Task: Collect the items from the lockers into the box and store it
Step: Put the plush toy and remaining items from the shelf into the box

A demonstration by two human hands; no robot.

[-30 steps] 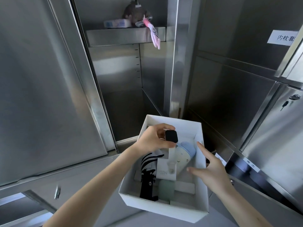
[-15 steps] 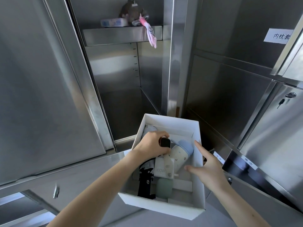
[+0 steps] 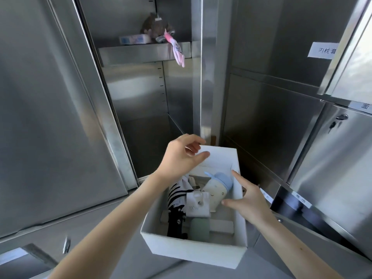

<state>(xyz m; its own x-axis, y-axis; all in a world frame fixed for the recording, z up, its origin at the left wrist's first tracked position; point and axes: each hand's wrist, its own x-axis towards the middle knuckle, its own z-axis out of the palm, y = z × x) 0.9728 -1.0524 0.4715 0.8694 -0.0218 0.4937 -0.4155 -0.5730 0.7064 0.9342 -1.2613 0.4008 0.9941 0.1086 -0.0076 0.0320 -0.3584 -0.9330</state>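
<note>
Now left hand (image 3: 181,156) hovers empty above white box (image 3: 193,252).

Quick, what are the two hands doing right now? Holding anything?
Left hand: open, empty, above the white box.
Right hand: open, fingers spread against the box's side, gripping nothing.

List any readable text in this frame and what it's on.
"100W": white charger block in the box.
"内枕套", last character cut off: white label on the upper right locker door.
Small labels on the lower right lockers: too blurred to read.
Packet on the shelf: print unreadable.
</note>
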